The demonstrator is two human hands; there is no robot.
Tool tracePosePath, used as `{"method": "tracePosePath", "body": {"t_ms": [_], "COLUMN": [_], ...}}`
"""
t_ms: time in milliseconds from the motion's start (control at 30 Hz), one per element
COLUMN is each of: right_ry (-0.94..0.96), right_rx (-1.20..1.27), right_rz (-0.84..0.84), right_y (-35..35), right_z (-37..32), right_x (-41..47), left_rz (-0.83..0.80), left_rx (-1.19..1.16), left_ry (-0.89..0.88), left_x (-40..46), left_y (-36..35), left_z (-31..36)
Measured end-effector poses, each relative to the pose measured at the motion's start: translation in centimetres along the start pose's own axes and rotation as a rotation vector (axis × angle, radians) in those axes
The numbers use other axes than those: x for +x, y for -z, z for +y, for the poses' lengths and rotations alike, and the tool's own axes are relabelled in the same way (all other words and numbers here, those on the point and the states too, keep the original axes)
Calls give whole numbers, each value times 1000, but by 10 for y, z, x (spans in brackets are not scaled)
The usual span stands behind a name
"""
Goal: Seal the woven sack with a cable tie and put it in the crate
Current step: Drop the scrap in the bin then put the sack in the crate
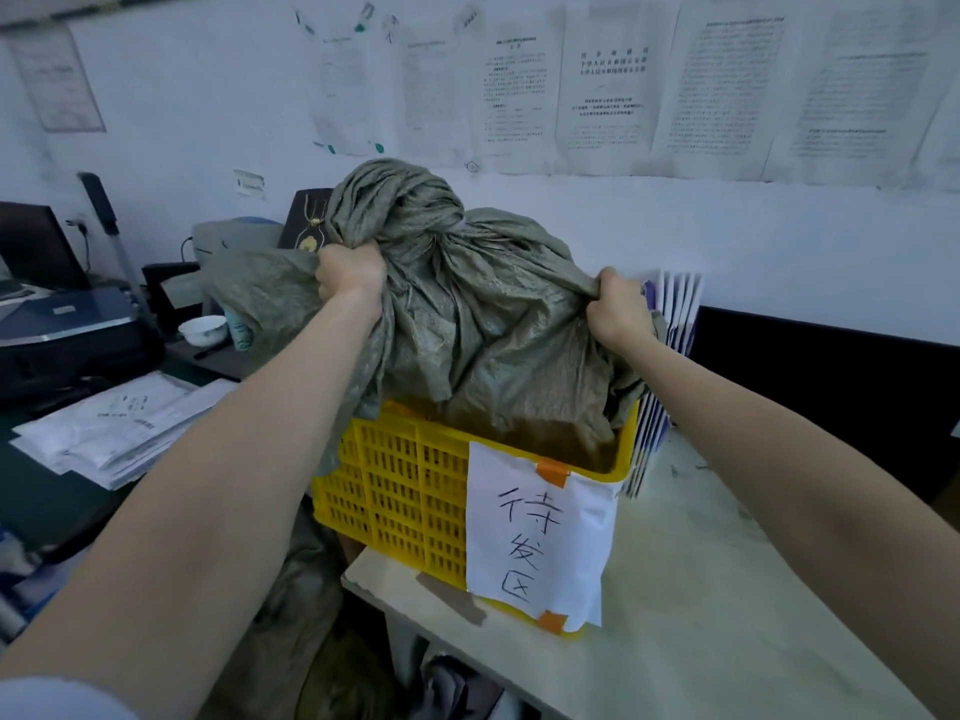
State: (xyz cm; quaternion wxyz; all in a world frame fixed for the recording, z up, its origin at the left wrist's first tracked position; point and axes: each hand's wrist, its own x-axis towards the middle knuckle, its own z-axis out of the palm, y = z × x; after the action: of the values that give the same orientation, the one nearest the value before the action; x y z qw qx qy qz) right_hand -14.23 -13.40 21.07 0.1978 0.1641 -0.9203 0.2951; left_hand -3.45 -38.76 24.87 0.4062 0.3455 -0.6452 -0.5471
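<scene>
A: Where do we stand with the woven sack (483, 324)?

B: Its neck is bunched up above our hands, and its bottom is already hanging into the yellow crate (405, 491). Our left hand (349, 275) is clenched on a fistful of fabric at one shoulder of the sack, and our right hand (618, 309) grips a fold on the other side.

A: So how do we lower it well?

B: We'd say keep both hands level and let it down evenly, so the loose cloth draped over the rim below our left hand falls inside. We should also mind the folders (670, 324) just beyond our right hand.
</scene>
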Motion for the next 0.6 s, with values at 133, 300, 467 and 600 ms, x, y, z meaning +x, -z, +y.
{"method": "tracePosePath", "body": {"t_ms": [133,300,467,600], "right_ry": [32,54,40,72], "right_rx": [38,70,9,-113], "right_rz": [48,106,-31,-147], "right_y": [1,-6,-27,-56], "right_z": [-17,-32,-15,15], "right_x": [13,28,34,15], "left_rz": [-75,-209,-356,-435], "left_rx": [24,139,420,603], "left_ry": [30,42,-72,-88], "left_x": [32,91,64,50], "left_y": [13,12,-5,-28], "left_z": [4,9,5,-48]}}
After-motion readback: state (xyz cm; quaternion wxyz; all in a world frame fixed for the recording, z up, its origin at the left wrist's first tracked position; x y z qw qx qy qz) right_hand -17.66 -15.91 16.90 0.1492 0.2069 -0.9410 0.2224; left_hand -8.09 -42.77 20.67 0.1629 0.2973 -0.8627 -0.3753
